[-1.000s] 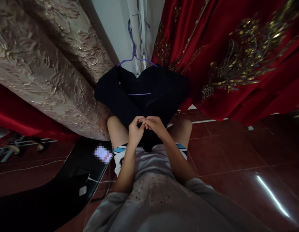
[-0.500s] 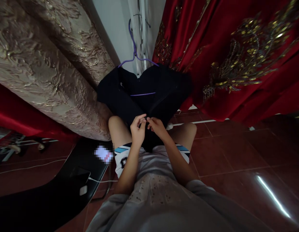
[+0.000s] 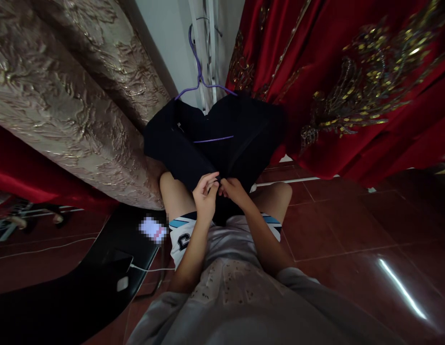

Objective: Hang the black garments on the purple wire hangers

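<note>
My left hand [image 3: 205, 195] and right hand [image 3: 234, 189] each pinch the front edges of the soft black garment [image 3: 211, 143] on its purple wire hanger [image 3: 204, 86], grip closed. It seems light and limp, best held at the edges.

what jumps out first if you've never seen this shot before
The red gold-embroidered drape fills the upper right, with a beige brocade fabric at upper left. Between them a dark garment hangs on a purple hanger, and the left hand and right hand pinch its lower edge at centre.
</note>
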The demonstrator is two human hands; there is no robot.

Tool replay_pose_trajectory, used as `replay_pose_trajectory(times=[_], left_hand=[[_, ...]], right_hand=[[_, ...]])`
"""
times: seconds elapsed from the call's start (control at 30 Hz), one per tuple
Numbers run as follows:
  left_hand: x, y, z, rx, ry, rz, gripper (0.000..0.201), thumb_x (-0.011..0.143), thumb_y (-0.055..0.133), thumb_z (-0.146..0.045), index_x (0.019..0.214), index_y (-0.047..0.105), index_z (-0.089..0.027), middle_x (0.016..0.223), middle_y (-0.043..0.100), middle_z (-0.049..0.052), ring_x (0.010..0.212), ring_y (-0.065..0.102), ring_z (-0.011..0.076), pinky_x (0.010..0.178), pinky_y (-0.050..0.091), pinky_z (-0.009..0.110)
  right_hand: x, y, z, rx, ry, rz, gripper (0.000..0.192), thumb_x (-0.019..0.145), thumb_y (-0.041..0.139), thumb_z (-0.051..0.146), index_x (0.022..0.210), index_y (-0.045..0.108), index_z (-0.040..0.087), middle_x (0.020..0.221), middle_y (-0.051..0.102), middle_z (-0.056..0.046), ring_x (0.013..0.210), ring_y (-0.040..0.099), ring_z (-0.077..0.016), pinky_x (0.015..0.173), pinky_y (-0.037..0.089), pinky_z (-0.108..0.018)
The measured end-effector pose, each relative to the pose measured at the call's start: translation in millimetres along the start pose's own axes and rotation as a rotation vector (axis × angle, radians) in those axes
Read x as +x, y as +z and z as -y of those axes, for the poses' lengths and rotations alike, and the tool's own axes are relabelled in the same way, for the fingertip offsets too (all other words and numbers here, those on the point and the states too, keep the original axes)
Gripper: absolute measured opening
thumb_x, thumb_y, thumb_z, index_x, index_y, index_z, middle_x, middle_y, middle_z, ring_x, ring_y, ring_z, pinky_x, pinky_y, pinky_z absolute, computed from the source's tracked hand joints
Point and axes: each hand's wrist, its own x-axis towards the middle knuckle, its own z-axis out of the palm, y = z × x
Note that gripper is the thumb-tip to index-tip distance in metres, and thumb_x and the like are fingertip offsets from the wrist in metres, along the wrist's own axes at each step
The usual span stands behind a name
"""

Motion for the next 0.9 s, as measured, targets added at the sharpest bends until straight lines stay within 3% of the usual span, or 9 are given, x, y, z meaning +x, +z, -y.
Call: replay_pose_trajectory(times=[0.13, 0.3, 0.37, 0.47, 0.53, 0.63, 0.77, 0.9], left_hand=[[-1.4, 0.1, 4.1, -0.027, -0.015, -0.013, 0.025, 0.088, 0.071, -0.021, 0.113, 0.075, -0.021, 0.113, 0.069, 0.008, 0.100, 0.068, 0.0164, 0.086, 0.056, 0.025], [1.7, -4.2, 28.7, -0.032, -0.013, -0.170, 0.040, 0.081, 0.070, -0.015, 0.118, 0.058, -0.022, 0.110, 0.066, 0.006, 0.093, 0.070, 0.0134, 0.082, 0.055, 0.023], [3.4, -7.4, 41.0, 0.060, -0.074, -0.105, 0.041, 0.077, 0.070, -0.016, 0.115, 0.052, -0.022, 0.100, 0.065, 0.004, 0.087, 0.069, 0.0138, 0.078, 0.055, 0.024], [5.5, -11.0, 52.7, 0.214, -0.113, 0.051, 0.017, 0.081, 0.067, -0.022, 0.090, 0.052, -0.019, 0.078, 0.060, -0.001, 0.075, 0.064, 0.0130, 0.075, 0.053, 0.024], [6.9, -11.3, 55.1, 0.265, -0.102, 0.076, 0.016, 0.085, 0.062, -0.025, 0.077, 0.050, -0.019, 0.069, 0.056, -0.003, 0.068, 0.059, 0.0119, 0.072, 0.049, 0.023], [9.0, -8.1, 56.5, 0.313, -0.080, 0.061, 0.018, 0.086, 0.062, -0.026, 0.073, 0.051, -0.019, 0.068, 0.052, -0.003, 0.066, 0.053, 0.0114, 0.068, 0.045, 0.022], [11.2, 0.7, 63.8, 0.392, -0.058, 0.066, 0.027, 0.085, 0.064, -0.027, 0.066, 0.046, -0.019, 0.063, 0.040, -0.005, 0.061, 0.043, 0.0109, 0.064, 0.038, 0.022], [19.1, 7.4, 58.9, 0.430, -0.044, 0.187, 0.026, 0.083, 0.067, -0.024, 0.065, 0.050, -0.018, 0.061, 0.045, -0.005, 0.060, 0.046, 0.0112, 0.062, 0.039, 0.023]], right_hand=[[0.0, 3.9, -0.4, 0.023, 0.010, 0.021, 0.031, 0.080, 0.054, 0.040, 0.058, 0.055, 0.017, 0.050, 0.056, -0.001, 0.046, 0.048, -0.0097, 0.050, 0.035, -0.023], [0.6, 4.5, -1.2, 0.046, -0.014, -0.054, 0.043, 0.078, 0.061, 0.057, 0.064, 0.058, 0.016, 0.049, 0.051, 0.002, 0.046, 0.044, -0.0082, 0.051, 0.033, -0.023], [-1.2, 3.0, -0.5, 0.053, -0.029, -0.030, 0.045, 0.076, 0.063, 0.059, 0.067, 0.062, 0.015, 0.051, 0.054, 0.001, 0.048, 0.046, -0.0084, 0.052, 0.034, -0.022], [-4.5, 1.4, 2.1, 0.058, -0.055, 0.039, 0.040, 0.075, 0.066, 0.053, 0.070, 0.068, 0.014, 0.053, 0.057, 0.000, 0.050, 0.048, -0.0085, 0.052, 0.034, -0.022], [-4.1, 1.4, 9.1, 0.058, -0.073, 0.060, 0.035, 0.075, 0.066, 0.048, 0.068, 0.068, 0.014, 0.052, 0.058, 0.000, 0.049, 0.047, -0.0082, 0.051, 0.033, -0.021], [3.7, 2.4, 40.5, 0.076, -0.133, 0.029, 0.030, 0.079, 0.066, 0.043, 0.070, 0.068, 0.014, 0.051, 0.056, 0.001, 0.046, 0.044, -0.0067, 0.049, 0.032, -0.020], [20.8, 6.3, 119.4, 0.156, -0.410, -0.071, 0.033, 0.091, 0.063, 0.046, 0.080, 0.067, 0.015, 0.052, 0.052, 0.004, 0.045, 0.044, -0.0050, 0.047, 0.034, -0.018], [29.1, 9.8, 176.8, 0.155, -0.562, -0.069, 0.042, 0.097, 0.058, 0.054, 0.083, 0.062, 0.015, 0.057, 0.051, 0.004, 0.046, 0.044, -0.0022, 0.044, 0.030, -0.013]])
